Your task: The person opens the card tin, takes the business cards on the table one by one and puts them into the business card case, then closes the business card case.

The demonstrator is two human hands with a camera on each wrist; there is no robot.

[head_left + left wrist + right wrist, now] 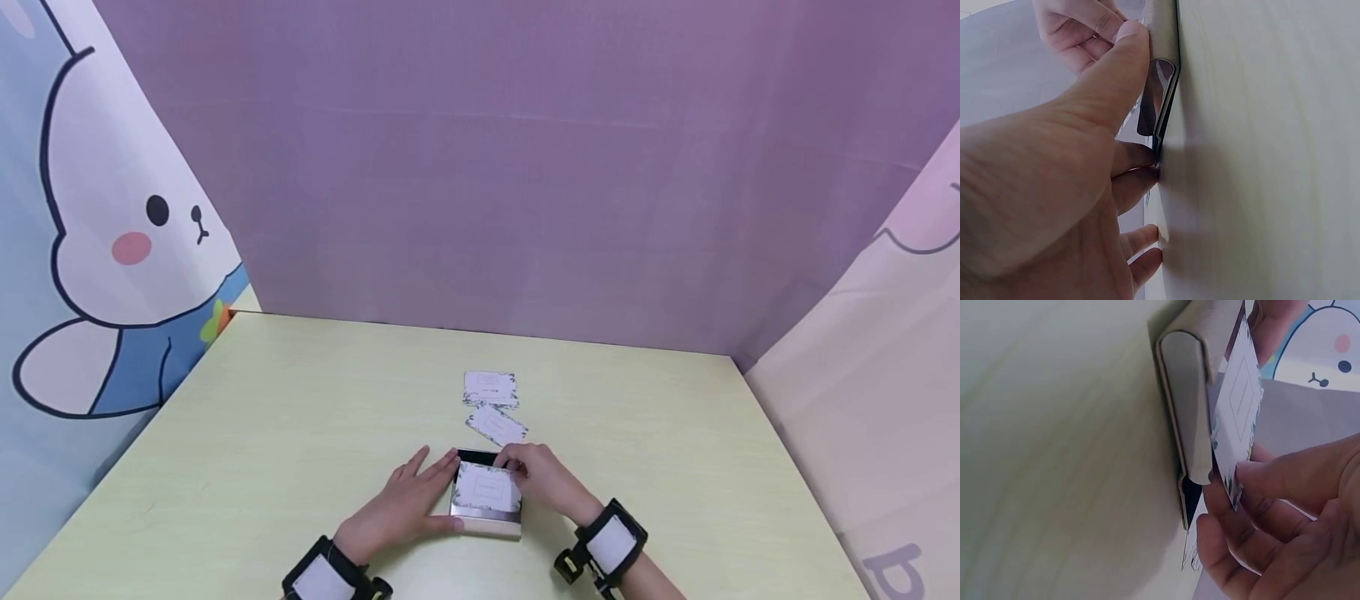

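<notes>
A left hand (408,504) with straight fingers steadies a grey card case (486,523) near the surface's (300,433) front edge; the right hand (542,479) pinches a card (487,488) at its mouth. Keeping the card level should ease entry.

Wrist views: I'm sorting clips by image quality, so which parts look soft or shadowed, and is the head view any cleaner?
Left wrist view: left hand fills the frame, close and soft; shadow on the table beside it. Right wrist view: table blurred, card print readable. Head view: evenly lit, wide-angle bend at the edges, card holder small.
</notes>
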